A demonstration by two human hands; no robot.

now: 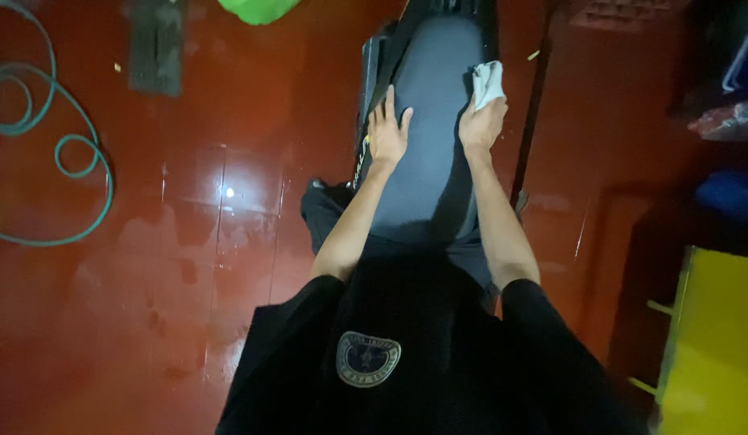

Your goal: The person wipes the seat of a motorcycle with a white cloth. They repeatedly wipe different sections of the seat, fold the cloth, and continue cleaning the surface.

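The long padded vinyl seat is dark grey-blue, and the small crumpled cloth is white. The glossy tiled floor is deep red, the coiled rubber hose is teal, and the boxy plastic container is yellow.

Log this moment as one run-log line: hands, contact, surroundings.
left hand: flat on dark seat | right hand: gripping white cloth against seat | floor: red tiles, coiled green hose
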